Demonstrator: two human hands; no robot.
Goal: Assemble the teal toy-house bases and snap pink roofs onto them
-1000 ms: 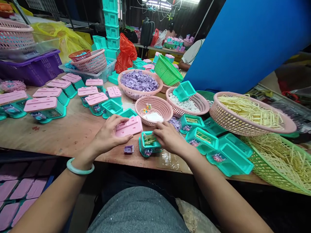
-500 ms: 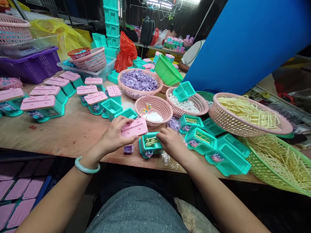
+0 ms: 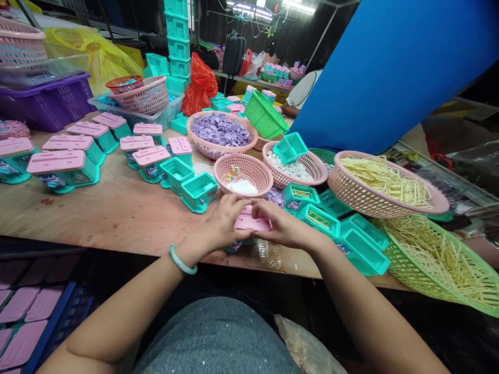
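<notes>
Both my hands meet around a pink lid [image 3: 251,219] at the table's front edge. My left hand [image 3: 218,223] grips its left end, thumb along the near side. From the other end my right hand [image 3: 283,226] holds it, fingers curled over the top. Under the lid sits a teal plastic box, mostly hidden by my hands; whether the lid is fully seated I cannot tell. Left of the hands stands an open teal box [image 3: 199,191]. To the right, another open teal box [image 3: 319,221] has pale yellow sticks in it.
Pink baskets hold purple parts [image 3: 222,129], white pieces [image 3: 292,169] and yellow plastic frames [image 3: 385,179]. A small pink basket [image 3: 244,162] stands just beyond my hands. Pink-lidded teal boxes [image 3: 58,162] fill the left side. A green basket [image 3: 444,270] overhangs the right edge.
My left hand has brought the pink lid rightward onto the teal box. My right hand has moved from inside the box to the lid.
</notes>
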